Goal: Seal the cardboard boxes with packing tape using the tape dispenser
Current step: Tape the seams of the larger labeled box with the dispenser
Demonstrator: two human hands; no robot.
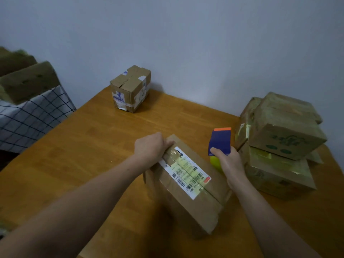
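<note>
On the table (pixel 93 138), your left hand (pixel 150 146) clamps the near box's (pixel 186 185) taped far end, right hand (pixel 229 162) grips the tape dispenser (pixel 220 141) just beside it; far box (pixel 130 88) and stacked boxes (pixel 279 142) look unfinished.

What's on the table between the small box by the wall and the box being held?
Nothing: in the head view, only bare table separates the small box from the held box.

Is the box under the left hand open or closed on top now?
Closed. The box has its top flaps flat, with glossy tape running along the seam over the shipping label. The left hand grips its far end.
</note>
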